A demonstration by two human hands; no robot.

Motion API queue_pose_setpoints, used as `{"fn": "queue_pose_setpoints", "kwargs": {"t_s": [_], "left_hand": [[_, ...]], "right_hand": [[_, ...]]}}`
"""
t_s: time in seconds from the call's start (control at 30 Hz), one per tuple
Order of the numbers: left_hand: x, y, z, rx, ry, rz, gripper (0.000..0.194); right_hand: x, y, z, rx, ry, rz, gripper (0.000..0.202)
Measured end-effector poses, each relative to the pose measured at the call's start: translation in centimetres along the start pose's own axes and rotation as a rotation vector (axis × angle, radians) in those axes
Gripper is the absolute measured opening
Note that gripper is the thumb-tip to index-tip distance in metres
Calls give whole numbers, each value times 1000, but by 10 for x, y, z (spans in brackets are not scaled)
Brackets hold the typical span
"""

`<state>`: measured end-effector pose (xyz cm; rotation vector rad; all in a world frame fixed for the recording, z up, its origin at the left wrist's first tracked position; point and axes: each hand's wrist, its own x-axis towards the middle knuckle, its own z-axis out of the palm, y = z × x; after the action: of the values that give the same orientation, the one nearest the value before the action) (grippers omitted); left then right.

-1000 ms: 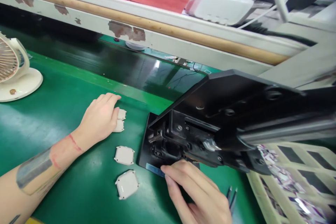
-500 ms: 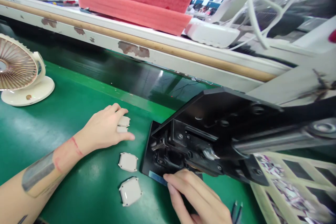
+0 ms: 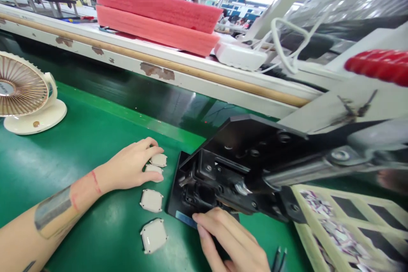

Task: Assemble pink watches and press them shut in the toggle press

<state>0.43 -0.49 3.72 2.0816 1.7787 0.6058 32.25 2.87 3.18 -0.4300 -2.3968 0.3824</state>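
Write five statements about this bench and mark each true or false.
1. The cream, round desk fan stands on the green tabletop. True.
2. The bare left hand is at the two farthest beige, rounded-square casings. True.
3. The bare right hand is at the fan. False: it is at the blue rectangular strip on the black metal machine.
4. Only two casings are visible. False: four are.
5. The cream, divided tray has small pieces in it. True.

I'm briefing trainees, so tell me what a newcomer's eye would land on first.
Likely the black machine right of centre and the red grip at the right edge. Next, four pale casings on the green bench left of the machine, the left hand at the farthest two.
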Motion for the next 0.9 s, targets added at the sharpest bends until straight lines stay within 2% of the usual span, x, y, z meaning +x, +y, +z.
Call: {"fn": "queue_pose_setpoints", "kwargs": {"t_s": [0.07,0.17,0.33,0.43,0.53,0.77,0.9], "left_hand": [[0,-2,0,-2,28,3,40],[-5,-6,7,31,73,23,35],[-8,-30,22,105,99,35,40],[-8,-46,28,130,106,43,42],[-8,-54,33,135,121,31,49],[-2,-37,37,72,151,55,46],[0,-24,33,38,116,15,41]], "right_hand": [[1,-4,0,0,-2,28,23],[-1,-12,1,22,25,68,24],[-5,-10,5,17,118,78,20],[-8,-5,7,-18,128,68,18],[-10,-5,8,-6,130,51,18],[-9,-8,5,24,131,87,36],[-7,-2,7,24,135,19,39]]}}
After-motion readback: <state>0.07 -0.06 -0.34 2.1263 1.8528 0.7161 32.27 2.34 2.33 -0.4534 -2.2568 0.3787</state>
